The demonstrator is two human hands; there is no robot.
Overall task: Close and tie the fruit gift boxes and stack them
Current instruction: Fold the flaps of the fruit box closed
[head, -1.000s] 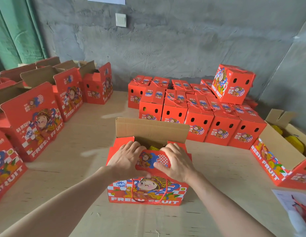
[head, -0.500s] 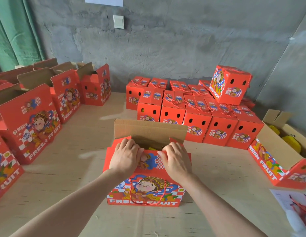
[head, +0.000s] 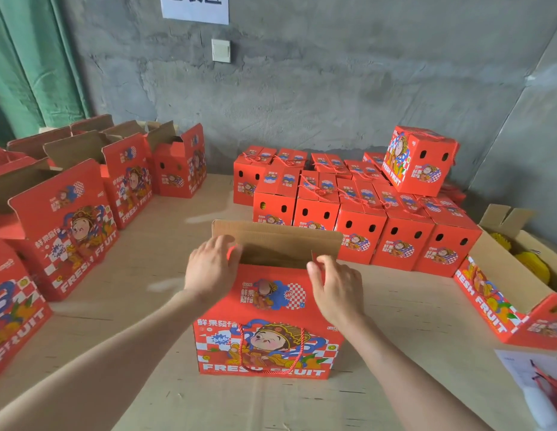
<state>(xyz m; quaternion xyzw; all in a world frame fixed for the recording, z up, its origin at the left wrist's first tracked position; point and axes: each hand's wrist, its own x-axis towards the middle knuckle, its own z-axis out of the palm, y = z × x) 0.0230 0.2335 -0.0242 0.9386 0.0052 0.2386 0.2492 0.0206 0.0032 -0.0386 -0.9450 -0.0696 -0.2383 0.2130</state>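
Red gift box [head: 268, 318] upright; rear flap [head: 275, 241] raised.

Both bare forearms reach forward from the lower corners, converging; the left hand [head: 213, 270] lies palm down, fingers stretched ahead and only lightly bent; the right hand [head: 338, 286] sits level with it, a gap between them, thumb splayed inward, fingers curving forward (whether they pinch anything is unclear).

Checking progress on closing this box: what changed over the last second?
The left hand and right hand slid apart, from the middle of the front flap of the box to its top corners. The back flap stayed upright; the box and the closed boxes behind stayed put.
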